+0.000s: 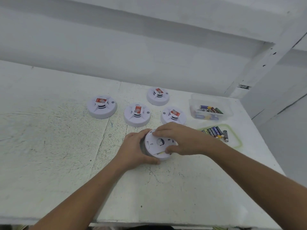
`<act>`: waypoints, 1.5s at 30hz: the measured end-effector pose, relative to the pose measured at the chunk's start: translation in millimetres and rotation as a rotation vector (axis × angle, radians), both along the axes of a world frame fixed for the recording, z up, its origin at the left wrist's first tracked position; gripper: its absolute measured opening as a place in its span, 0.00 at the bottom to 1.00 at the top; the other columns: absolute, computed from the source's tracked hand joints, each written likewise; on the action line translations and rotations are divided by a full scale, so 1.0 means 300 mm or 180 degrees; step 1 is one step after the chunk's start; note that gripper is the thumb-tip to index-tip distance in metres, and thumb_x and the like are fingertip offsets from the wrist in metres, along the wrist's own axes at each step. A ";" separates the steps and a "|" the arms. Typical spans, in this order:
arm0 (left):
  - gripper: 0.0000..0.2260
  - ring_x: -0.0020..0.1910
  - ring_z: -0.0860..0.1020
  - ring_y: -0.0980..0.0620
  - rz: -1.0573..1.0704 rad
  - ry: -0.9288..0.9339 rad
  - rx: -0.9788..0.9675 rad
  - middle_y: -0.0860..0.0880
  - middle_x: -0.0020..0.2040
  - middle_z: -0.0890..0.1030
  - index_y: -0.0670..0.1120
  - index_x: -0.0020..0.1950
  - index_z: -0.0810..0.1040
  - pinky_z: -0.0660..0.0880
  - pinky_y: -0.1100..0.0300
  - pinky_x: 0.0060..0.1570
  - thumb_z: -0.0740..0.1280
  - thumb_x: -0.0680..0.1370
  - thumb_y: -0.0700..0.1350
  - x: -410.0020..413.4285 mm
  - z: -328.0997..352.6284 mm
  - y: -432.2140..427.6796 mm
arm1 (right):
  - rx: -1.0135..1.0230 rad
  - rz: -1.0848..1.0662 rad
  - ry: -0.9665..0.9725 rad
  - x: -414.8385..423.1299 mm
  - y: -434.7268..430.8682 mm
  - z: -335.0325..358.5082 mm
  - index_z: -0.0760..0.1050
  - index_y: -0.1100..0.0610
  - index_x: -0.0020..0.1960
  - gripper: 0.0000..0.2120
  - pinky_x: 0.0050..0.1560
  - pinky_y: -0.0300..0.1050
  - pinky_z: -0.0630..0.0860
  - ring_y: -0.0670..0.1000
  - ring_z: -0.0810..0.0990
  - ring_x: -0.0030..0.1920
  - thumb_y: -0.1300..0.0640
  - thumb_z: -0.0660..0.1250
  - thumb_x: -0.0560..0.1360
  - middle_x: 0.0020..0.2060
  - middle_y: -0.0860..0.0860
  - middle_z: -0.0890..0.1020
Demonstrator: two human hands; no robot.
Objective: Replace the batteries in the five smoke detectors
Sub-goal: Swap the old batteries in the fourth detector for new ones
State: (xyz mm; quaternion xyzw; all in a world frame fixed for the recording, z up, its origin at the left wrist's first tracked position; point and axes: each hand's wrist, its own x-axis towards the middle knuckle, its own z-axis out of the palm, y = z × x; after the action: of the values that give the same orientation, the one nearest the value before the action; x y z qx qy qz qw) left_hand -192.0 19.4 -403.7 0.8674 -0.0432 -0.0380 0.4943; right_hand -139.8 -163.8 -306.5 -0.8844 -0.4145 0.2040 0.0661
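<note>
Head-view spotter: You hold one smoke detector (157,145) tilted, underside towards you, at the bench (49,146), in front of the four other detectors (137,115).

Second spotter: Your left hand (134,150) curls its fingers (144,132) round the rim. Your right hand (181,140) pinches the back plate with bent fingers and thumb. Batteries (211,110) lie in the tub (196,100) and on the lid (232,140) to your right.

We see a white, speckled worktop (49,155) carrying four red-labelled detectors: the left smoke detector (101,106), the middle smoke detector (137,115), the back smoke detector (158,96) and the right smoke detector (173,115). Just right of these we find a clear tub (193,103) holding batteries (211,110) and, nearer, a green-rimmed lid (239,143) with more batteries (215,132) on it.
</note>
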 end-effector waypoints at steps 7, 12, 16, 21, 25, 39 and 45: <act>0.44 0.57 0.76 0.47 -0.0117 0.0046 0.0098 0.63 0.53 0.80 0.65 0.64 0.70 0.76 0.48 0.56 0.79 0.49 0.67 0.004 0.008 0.010 | -0.0682 0.0937 -0.0597 0.007 0.023 -0.009 0.54 0.53 0.76 0.29 0.68 0.50 0.62 0.55 0.59 0.70 0.61 0.61 0.79 0.74 0.53 0.56; 0.44 0.58 0.68 0.54 -0.0083 0.0091 0.0288 0.67 0.54 0.77 0.64 0.66 0.69 0.67 0.62 0.56 0.79 0.51 0.63 -0.007 0.021 0.011 | -0.0644 0.1060 -0.0520 0.019 0.010 -0.027 0.54 0.51 0.77 0.34 0.71 0.47 0.60 0.54 0.54 0.74 0.68 0.61 0.76 0.76 0.52 0.53; 0.44 0.59 0.67 0.56 -0.0054 0.0089 0.0302 0.68 0.55 0.77 0.63 0.66 0.69 0.63 0.64 0.57 0.79 0.52 0.62 -0.014 0.024 0.013 | -0.0329 0.0785 -0.0044 0.042 0.020 -0.008 0.62 0.49 0.74 0.29 0.68 0.47 0.63 0.51 0.59 0.71 0.65 0.63 0.76 0.73 0.49 0.62; 0.34 0.53 0.62 0.77 0.0027 0.0169 0.0194 0.70 0.48 0.76 0.64 0.54 0.71 0.59 0.71 0.55 0.83 0.54 0.52 -0.022 0.032 0.007 | 0.0116 0.0322 0.0445 0.055 0.035 0.011 0.64 0.45 0.65 0.29 0.57 0.50 0.70 0.49 0.66 0.58 0.64 0.69 0.71 0.58 0.46 0.67; 0.31 0.52 0.63 0.77 0.0049 0.0226 0.0126 0.76 0.50 0.73 0.63 0.52 0.73 0.62 0.67 0.55 0.83 0.55 0.51 -0.026 0.041 0.004 | 0.0123 0.0282 0.0578 0.056 0.036 0.018 0.62 0.42 0.61 0.28 0.52 0.53 0.75 0.51 0.69 0.55 0.66 0.68 0.71 0.55 0.46 0.63; 0.41 0.58 0.73 0.53 0.0006 0.0135 0.0130 0.66 0.56 0.79 0.66 0.63 0.72 0.68 0.52 0.62 0.81 0.52 0.60 -0.016 0.038 0.000 | 0.0678 0.0400 0.0685 0.067 -0.008 -0.010 0.73 0.49 0.58 0.19 0.61 0.50 0.70 0.48 0.70 0.61 0.56 0.72 0.69 0.58 0.46 0.75; 0.41 0.58 0.76 0.48 -0.0016 0.0102 0.0039 0.62 0.56 0.80 0.64 0.63 0.72 0.72 0.45 0.59 0.82 0.52 0.60 -0.006 0.029 -0.005 | 0.0848 0.0511 0.0559 0.054 -0.013 -0.039 0.74 0.51 0.58 0.20 0.57 0.43 0.69 0.52 0.71 0.57 0.65 0.69 0.68 0.60 0.49 0.76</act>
State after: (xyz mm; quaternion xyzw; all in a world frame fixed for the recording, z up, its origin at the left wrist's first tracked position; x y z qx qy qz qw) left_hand -193.8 17.8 -395.1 0.8696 -0.0371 -0.0533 0.4895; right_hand -123.7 -167.6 -318.2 -0.8107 -0.4997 0.2284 0.2021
